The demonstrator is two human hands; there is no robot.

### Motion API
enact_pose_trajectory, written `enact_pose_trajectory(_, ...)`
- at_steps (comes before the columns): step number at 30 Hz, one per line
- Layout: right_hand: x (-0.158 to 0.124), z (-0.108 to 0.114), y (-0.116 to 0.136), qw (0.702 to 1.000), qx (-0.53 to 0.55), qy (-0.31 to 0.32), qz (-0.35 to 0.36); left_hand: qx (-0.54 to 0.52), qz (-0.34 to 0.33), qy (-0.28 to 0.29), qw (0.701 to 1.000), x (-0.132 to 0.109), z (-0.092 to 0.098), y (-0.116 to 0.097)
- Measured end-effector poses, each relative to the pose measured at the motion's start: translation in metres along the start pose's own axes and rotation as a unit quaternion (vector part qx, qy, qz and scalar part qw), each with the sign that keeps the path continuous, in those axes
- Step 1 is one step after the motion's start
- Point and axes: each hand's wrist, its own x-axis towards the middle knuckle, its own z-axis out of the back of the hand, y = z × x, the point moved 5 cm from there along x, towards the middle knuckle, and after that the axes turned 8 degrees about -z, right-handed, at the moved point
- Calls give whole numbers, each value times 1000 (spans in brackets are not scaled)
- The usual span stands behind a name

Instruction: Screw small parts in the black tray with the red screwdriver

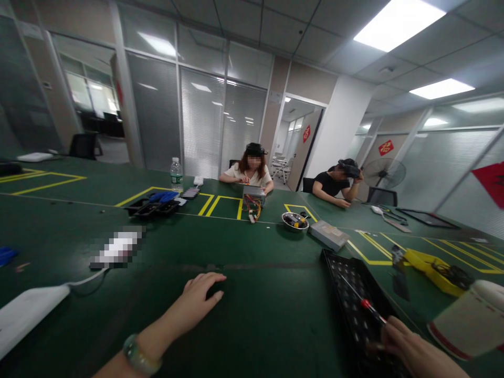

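Observation:
My left hand (199, 300) rests low over the green table (255, 294), with thumb and index finger apart and nothing between them. A bracelet circles that wrist. At the lower right, my right hand (407, 341) is closed round the handle of a screwdriver (367, 305). The handle has a red collar, and the thin shaft points forward and left. It hangs over a long black tray (329, 258) with rows of small light marks on its bottom. Part of the tray is hidden behind my right hand and the screwdriver.
Right of the tray stand a large white cup (464, 317) and a yellow tray (425, 270). A grey metal box (328, 234) and a metal bowl (289, 226) lie ahead. At left are a blurred phone (120, 247) and a white device (31, 315). Two people sit opposite.

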Motion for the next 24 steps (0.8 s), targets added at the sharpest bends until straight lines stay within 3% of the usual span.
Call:
enact_pose_trajectory(5,17,16,28,1000,11,9,-23,-9,5,8,1000,-2,0,1)
enact_pose_trajectory(9,33,17,3,984,-21,-139,-113,-8,-2,5,1000,-2,2,-3)
enact_pose_trajectory(11,42,15,-14,975,-40,-163,-145,-5,-4,5,1000,-2,3,-5)
enact_pose_trajectory(17,79,14,-55,971,34,-29,-233,-7,-1,6,1000,-3,7,-12)
enact_pose_trajectory(24,93,18,-44,988,53,-29,-141,-10,-11,1,1000,-3,11,-16)
